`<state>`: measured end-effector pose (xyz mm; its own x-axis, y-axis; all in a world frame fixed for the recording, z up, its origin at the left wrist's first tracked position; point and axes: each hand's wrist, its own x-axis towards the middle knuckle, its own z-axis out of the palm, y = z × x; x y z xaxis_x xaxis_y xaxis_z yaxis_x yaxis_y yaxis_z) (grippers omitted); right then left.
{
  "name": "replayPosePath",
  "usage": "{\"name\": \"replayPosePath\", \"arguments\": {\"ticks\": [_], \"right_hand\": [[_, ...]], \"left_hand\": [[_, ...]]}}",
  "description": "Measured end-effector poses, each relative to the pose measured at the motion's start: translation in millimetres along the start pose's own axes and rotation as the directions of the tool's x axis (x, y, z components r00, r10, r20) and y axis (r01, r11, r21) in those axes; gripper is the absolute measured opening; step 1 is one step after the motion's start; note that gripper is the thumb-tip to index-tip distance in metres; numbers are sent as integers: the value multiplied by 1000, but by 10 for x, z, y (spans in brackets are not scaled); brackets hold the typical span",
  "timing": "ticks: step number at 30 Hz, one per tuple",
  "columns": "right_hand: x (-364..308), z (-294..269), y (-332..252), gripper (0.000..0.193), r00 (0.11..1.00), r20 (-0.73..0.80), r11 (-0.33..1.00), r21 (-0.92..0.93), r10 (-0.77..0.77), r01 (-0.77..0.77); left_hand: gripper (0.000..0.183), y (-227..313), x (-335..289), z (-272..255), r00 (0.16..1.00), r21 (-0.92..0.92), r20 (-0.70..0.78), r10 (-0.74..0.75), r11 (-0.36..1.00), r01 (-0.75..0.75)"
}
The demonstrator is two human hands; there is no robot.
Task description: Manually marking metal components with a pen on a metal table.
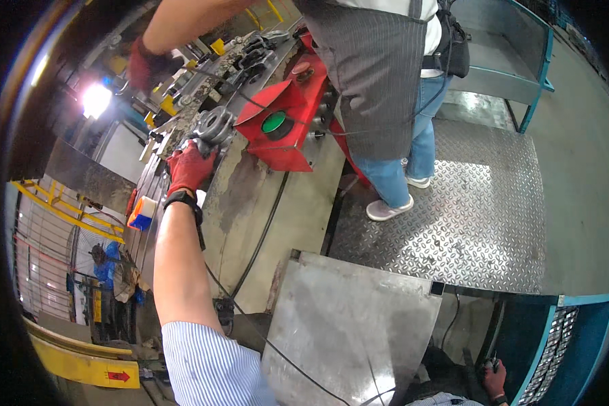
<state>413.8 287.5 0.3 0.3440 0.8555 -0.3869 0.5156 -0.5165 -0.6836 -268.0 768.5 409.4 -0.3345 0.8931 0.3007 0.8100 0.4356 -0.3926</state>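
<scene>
Metalwork: rounded, ringed grey metal part, just beside an angular red metal box.
Red-gloved left hand: half closed, gripping that part's near end.
Red-gloved right hand: fingers curled around a small dark metallic piece, outline unclear.
Flooring: shiny, diamond-textured steel plate.

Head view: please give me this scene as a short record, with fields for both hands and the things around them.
Left hand: red glove, black wristband, at the round metal part; grip unclear
Right hand: red glove, lower right, near the teal rack; grip too small to tell
Control box: red, with green button, right of the metal part
Co-worker: dark apron, jeans, standing on the tread-plate floor
Foreground: grey metal tabletop, between both hands
</scene>
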Motion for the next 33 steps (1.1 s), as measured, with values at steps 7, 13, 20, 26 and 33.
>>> {"name": "replayPosePath", "arguments": {"ticks": [7, 13, 20, 26, 33], "right_hand": [[67, 47, -339, 16, 998, 65, 1000, 10, -14, 13], [151, 152, -99, 17, 998, 67, 1000, 24, -17, 16], [119, 169, 223, 17, 997, 83, 977, 210, 9, -27], [-18, 47, 206, 15, 991, 87, 958, 259, 103, -122], [-89, 54, 252, 18, 994, 67, 994, 66, -92, 87]], "left_hand": [[107, -222, -1, -35, 995, -78, 82, 51, 996, -44], [108, 52, -265, -161, 993, -38, 55, 105, 994, -103], [90, 105, -410, -38, 998, 1, -26, 64, 998, -64], [79, 58, -471, 95, 979, 40, -206, -7, 999, 16], [102, 283, -1104, -223, 938, -129, -342, -61, 991, 17]]}}
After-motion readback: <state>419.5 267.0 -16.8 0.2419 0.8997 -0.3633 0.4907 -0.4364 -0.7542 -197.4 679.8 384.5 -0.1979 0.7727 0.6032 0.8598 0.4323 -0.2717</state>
